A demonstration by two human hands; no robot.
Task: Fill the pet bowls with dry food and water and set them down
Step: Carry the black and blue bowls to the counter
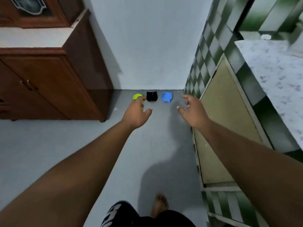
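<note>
Three pet bowls stand in a row on the grey floor against the far wall: a lime green bowl (137,96) on the left, a black bowl (151,96) in the middle and a blue bowl (166,97) on the right. I cannot tell what is inside them. My left hand (136,113) is stretched forward with fingers apart, holding nothing, and in the picture it overlaps the near edge of the green bowl. My right hand (192,110) is also stretched out and empty, fingers spread, to the right of the blue bowl.
A brown wooden cabinet (54,82) lines the left side. A green-tiled counter with an olive door (224,115) and a speckled stone top (275,76) lines the right. Grey floor (155,145) runs between them. My bare foot (159,204) shows at the bottom.
</note>
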